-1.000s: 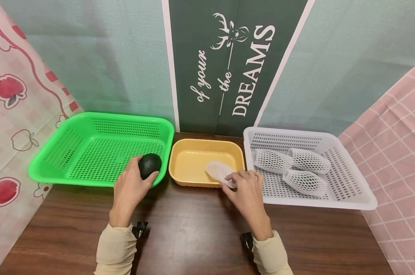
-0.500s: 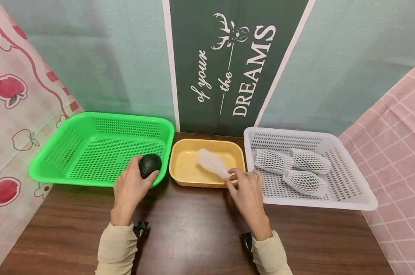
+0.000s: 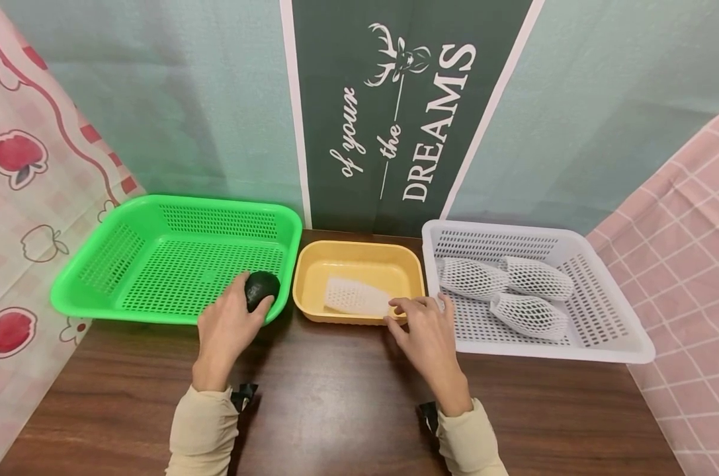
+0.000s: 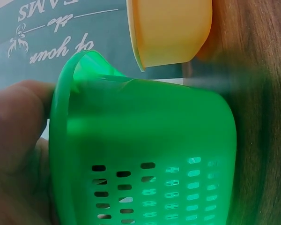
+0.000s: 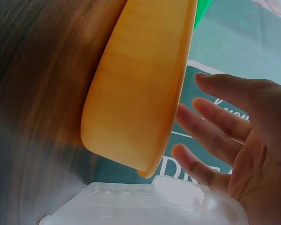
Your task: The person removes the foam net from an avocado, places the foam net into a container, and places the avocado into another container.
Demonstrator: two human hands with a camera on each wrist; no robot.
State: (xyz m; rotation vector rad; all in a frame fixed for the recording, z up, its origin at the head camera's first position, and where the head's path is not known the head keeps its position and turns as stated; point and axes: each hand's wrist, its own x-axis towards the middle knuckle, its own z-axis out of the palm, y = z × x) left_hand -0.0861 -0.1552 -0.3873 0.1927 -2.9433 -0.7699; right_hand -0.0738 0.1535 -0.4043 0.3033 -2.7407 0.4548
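In the head view, my left hand (image 3: 229, 324) grips a dark oval object (image 3: 262, 291) over the right end of the green basket (image 3: 91, 309). Behind that basket's rim (image 4: 60, 122), part of the left hand (image 4: 18, 136) shows in the left wrist view; the dark object is hidden there. A white foam net sleeve (image 3: 356, 296) lies in the yellow tray (image 3: 359, 248). My right hand (image 3: 426, 329) hovers at the tray's front right corner, fingers bent near the sleeve. The right wrist view shows this hand (image 5: 253, 126) with thumb and fingers apart, holding nothing, beside the tray (image 5: 131, 89).
To the right stands a white basket (image 3: 627, 330) with several oval items in white net sleeves, one of them at the front (image 3: 528, 317). Brown wooden table (image 3: 335, 396) lies in front of the containers, and printed cloths (image 3: 216, 99) hang behind and at both sides.
The net sleeve has swung left and settled flat in the yellow tray, and my right fingers have let it go. My left hand keeps the dark object, barely shifted.
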